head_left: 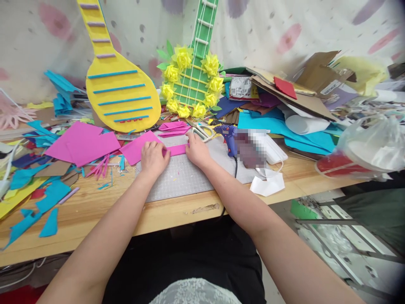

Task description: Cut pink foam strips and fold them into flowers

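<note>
A narrow folded strip of pink paper (pixel 177 150) lies across the grey cutting mat (pixel 177 179). My left hand (pixel 153 158) grips its left end, fingers bent and thumb pressed on the edge. At the right end, my right hand (pixel 196 148) pinches the strip, its fingertips partly hidden. Beside the left hand, a pink paper sheet (pixel 133 148) reaches out from under the fingers. Just beyond the strip is a small stack of folded pink paper (pixel 173 126). Scissors (pixel 204 132) lie behind my right hand, and a blue glue gun (pixel 228 137) is to their right.
Behind stand a yellow paper guitar (pixel 123 93) and a green one (pixel 199 80) ringed with yellow flowers. Pink sheets (pixel 84 143) and blue scraps (pixel 52 198) cover the left. Cardboard (pixel 322 76), a white mask (pixel 268 145) and a bagged red cup (pixel 341 162) are at right.
</note>
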`<state>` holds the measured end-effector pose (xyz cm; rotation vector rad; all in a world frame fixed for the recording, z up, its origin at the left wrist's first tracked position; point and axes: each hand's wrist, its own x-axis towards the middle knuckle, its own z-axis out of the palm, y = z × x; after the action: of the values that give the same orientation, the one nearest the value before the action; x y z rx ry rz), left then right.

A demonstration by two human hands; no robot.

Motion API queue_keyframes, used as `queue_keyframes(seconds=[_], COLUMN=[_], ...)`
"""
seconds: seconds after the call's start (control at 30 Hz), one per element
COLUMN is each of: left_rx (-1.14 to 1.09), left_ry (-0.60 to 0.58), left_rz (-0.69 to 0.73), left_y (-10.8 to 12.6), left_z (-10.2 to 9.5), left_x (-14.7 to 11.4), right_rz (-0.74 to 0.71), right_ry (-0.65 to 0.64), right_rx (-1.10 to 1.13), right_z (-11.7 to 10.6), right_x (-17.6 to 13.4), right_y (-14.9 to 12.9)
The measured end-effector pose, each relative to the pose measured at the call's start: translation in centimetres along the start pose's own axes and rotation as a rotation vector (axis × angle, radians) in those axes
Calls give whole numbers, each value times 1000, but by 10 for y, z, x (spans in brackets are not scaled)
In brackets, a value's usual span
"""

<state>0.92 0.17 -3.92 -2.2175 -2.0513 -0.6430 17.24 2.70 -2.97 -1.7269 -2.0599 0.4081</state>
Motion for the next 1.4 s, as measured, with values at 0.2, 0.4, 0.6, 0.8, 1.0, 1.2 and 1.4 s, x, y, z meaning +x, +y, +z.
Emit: queue_keyframes(seconds=[0.2, 0.4, 0.6, 0.8, 1.0, 1.2, 1.4], left_rx=[18, 59, 73, 90, 97, 71, 58], left_ry=[-24, -9, -20, -33, -36, -30, -12], left_rz=[-4, -16, -42, -56, -71, -70, -73], left_y=[4, 6, 6, 9, 12, 10, 9], left_z=[-2, 1, 1, -1, -1, 2, 4], left_x=[-2, -4, -3, -4, -4, -4, -2], right_rz=[-62, -120, -78, -37, -92, -405, -408], right_ry=[59, 133, 99, 25, 161, 16, -54], right_rx=[-40, -71, -73, -110, -41, 53, -64], right_z=[5, 12, 6, -9, -8, 13, 15], right_x=[-4, -10, -10, -10, -4, -1, -2], right_y=[-2, -4, 5, 20, 18, 4, 3])
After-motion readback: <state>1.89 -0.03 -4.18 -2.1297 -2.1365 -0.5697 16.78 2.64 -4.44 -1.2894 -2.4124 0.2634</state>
